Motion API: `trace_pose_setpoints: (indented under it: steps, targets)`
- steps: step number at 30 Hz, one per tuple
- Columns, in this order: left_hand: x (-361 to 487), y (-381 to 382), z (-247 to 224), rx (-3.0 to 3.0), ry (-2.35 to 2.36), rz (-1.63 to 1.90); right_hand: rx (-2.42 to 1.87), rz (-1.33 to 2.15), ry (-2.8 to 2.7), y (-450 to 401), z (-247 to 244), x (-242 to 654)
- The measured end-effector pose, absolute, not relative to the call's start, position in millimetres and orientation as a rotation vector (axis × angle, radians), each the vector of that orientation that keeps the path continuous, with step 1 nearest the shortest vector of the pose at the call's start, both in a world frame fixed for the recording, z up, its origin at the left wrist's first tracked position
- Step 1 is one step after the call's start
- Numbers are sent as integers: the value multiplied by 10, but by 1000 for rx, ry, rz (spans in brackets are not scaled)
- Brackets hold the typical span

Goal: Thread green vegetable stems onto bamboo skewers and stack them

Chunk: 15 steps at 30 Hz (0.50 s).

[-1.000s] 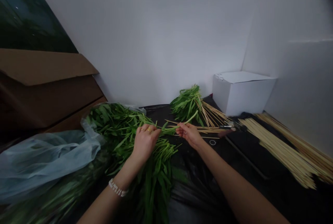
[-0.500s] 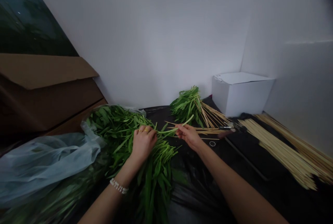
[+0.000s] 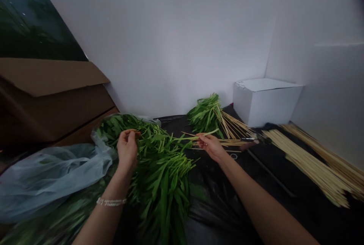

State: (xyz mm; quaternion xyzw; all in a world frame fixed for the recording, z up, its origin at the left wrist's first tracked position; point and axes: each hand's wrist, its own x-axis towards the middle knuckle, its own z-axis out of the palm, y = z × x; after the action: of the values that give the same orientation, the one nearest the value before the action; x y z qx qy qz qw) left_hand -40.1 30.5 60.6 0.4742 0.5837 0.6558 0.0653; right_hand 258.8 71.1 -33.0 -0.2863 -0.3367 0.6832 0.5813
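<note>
A pale green stem [image 3: 211, 132] is pinched in my right hand [image 3: 209, 145], its leafy end pointing left over the greens. My left hand [image 3: 127, 147] is over the left part of the leafy green pile [image 3: 165, 176], fingers curled with thumb and fingertips close together; what they hold, if anything, I cannot make out. Behind my right hand lies a bunch of greens [image 3: 206, 113] with thin wooden sticks [image 3: 234, 125] fanned out to its right. More loose sticks [image 3: 231, 143] lie beside my right hand.
On the left are a clear plastic bag [image 3: 62, 176] and a cardboard box [image 3: 54, 104]. A white box [image 3: 267, 102] stands at the back right. Bundled pale sticks [image 3: 307, 167] lie at the right, near a dark flat case [image 3: 275, 165]. A small ring [image 3: 233, 156] rests on black plastic.
My left hand has moved left, away from the stem and my right hand, over the pile. My right hand has shifted slightly right with the stem.
</note>
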Motion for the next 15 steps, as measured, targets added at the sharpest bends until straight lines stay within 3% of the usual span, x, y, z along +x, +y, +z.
trace_pose_setpoints:
  steps: [5,15]
  targets:
    - [-337,268,898,1501,1626,1888,-689,1603,-857,655,-310,2539]
    - [439,273,652,2299,1808,917,-689,1592,-889,640,-287,2542]
